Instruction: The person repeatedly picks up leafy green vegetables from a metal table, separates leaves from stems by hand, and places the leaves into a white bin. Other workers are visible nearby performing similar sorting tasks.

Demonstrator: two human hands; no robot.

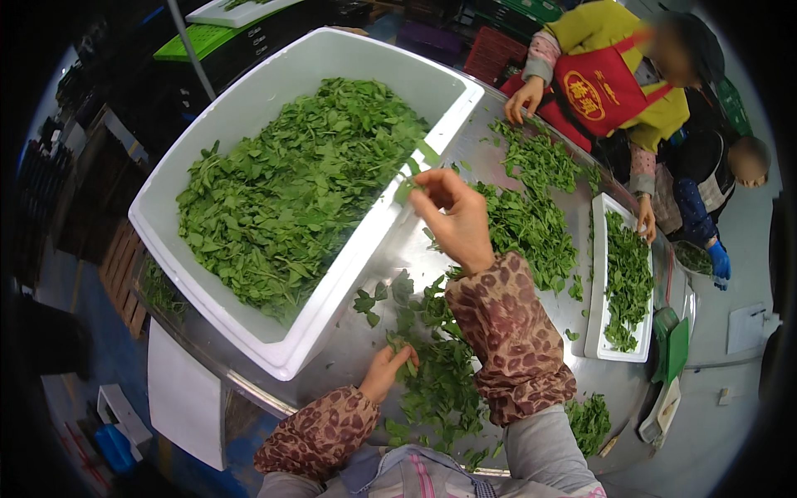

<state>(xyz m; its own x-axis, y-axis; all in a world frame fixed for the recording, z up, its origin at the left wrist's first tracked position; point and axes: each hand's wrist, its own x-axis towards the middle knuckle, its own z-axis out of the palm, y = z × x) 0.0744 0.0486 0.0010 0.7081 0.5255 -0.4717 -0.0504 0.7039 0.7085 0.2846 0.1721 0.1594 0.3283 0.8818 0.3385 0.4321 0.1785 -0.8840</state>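
A large white foam box (367,267) full of leafy greens (299,180) stands tilted in the view on a metal table (317,386). My right hand (454,218) is over the box's near rim, with a small leafy sprig (408,187) between thumb and fingers. Lower down, my left hand (387,371) pinches a sprig at the edge of a loose heap of greens (442,386) on the table, close to my body. More greens (529,230) lie spread on the metal beyond my right forearm. Both forearms wear leopard-patterned sleeve covers.
Across the table, a co-worker in a red apron (604,87) has one hand at a white foam tray of greens (598,311). Another person with a blue glove (719,261) is beyond. A green dustpan-like object (677,348) is at the table's right edge; a white panel (185,398) stands lower left.
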